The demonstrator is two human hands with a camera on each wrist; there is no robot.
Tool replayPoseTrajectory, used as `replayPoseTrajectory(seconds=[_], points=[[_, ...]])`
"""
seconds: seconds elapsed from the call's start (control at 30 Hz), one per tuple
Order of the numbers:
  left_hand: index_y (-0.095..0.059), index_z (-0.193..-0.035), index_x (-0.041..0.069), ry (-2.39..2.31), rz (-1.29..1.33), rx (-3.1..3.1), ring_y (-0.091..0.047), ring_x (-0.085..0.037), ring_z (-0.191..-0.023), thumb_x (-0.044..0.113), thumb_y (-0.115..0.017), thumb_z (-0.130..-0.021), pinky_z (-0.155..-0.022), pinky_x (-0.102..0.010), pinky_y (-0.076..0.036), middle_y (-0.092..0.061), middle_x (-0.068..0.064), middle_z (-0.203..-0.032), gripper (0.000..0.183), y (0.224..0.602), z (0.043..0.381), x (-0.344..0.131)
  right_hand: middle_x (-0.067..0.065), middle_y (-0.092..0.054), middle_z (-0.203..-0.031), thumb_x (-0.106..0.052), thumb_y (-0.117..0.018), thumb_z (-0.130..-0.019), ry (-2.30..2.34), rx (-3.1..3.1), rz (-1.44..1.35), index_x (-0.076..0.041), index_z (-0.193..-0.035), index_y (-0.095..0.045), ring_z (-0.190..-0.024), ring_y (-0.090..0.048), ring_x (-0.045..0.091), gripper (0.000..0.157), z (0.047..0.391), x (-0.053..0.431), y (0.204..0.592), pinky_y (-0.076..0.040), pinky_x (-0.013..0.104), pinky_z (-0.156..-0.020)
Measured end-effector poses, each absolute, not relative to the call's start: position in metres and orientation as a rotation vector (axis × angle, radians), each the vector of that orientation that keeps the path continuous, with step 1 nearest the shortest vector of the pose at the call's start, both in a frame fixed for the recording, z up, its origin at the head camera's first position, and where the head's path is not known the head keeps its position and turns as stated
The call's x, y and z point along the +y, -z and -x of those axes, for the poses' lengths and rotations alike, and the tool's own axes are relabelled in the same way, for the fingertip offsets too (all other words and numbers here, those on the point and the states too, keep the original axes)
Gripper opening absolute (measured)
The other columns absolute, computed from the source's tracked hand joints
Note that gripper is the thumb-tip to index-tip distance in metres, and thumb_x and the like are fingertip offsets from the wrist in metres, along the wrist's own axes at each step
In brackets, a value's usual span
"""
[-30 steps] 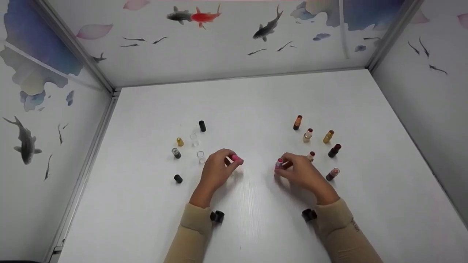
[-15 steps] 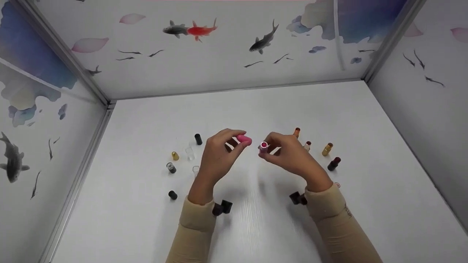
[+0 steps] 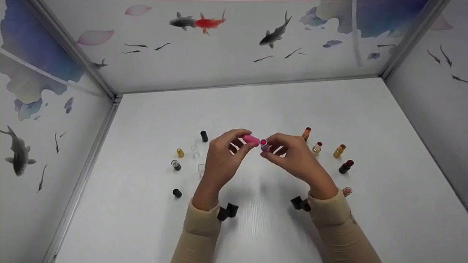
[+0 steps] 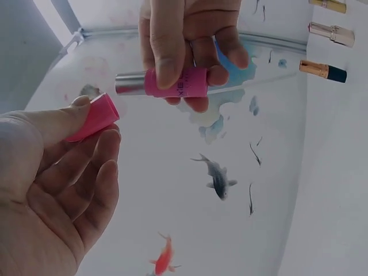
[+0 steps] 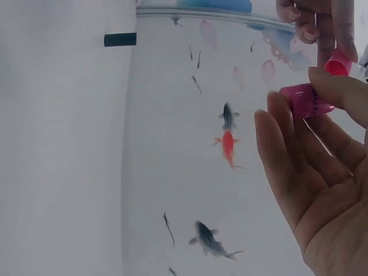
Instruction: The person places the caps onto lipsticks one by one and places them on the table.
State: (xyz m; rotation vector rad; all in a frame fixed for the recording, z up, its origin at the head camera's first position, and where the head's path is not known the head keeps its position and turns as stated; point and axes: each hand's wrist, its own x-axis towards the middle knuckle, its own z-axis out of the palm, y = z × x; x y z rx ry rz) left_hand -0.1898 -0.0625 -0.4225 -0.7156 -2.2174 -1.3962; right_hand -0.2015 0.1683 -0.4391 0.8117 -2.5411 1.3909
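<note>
Between thumb and fingers, my left hand (image 3: 225,157) pinches a pink lipstick cap (image 3: 251,139) above the table. The cap's open end shows in the right wrist view, where the cap (image 5: 339,62) tilts toward the other hand. My right hand (image 3: 296,157) grips an uncapped pink lipstick (image 3: 264,146) by its base. In the left wrist view the lipstick (image 4: 178,84) has a silver collar and dark lettering, and its collar end points at the cap. A small gap parts cap and collar there. In the head view they look almost touching.
Left of the hands stand loose caps: a black cap (image 3: 204,136), a gold cap (image 3: 180,152), a clear cap (image 3: 195,151) and others. Several uncapped lipsticks stand at right, among them an orange one (image 3: 306,133) and a dark red one (image 3: 346,166). Printed walls (image 3: 234,69) enclose the table.
Both hands have risen from the table and moved toward each other, bringing the pink cap and the lipstick close together. Over the last half second the gap has narrowed. The head view has shifted slightly.
</note>
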Motion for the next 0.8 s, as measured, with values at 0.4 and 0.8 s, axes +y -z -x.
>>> replayPoseTrajectory(seconds=[0.4,0.8], points=[[-0.076,-0.12,0.001,1.422,0.649,-2.143,-0.068,-0.015,-0.082,0.018,-0.084,-0.094,-0.071,-0.028,-0.06,-0.078,-0.005,-0.103,0.032,0.412,0.179,-0.069,-0.005,-0.077,-0.099,-0.01,-0.086,-0.091,-1.36,-2.533,-0.875,-0.011,-0.112,-0.078,-0.085,-0.073,0.011,0.022,0.189,0.165,0.427,-0.065,0.04,-0.073],[-0.076,-0.12,0.001,1.343,0.706,-2.175,-0.071,-0.016,-0.081,0.015,-0.084,-0.094,-0.069,-0.028,-0.062,-0.078,-0.008,-0.104,0.031,0.416,0.18,-0.061,-0.004,-0.076,-0.098,-0.01,-0.086,-0.092,-1.347,-2.521,-0.879,-0.01,-0.111,-0.078,-0.083,-0.074,0.01,0.02,0.19,0.162,0.429,-0.065,0.037,-0.072]])
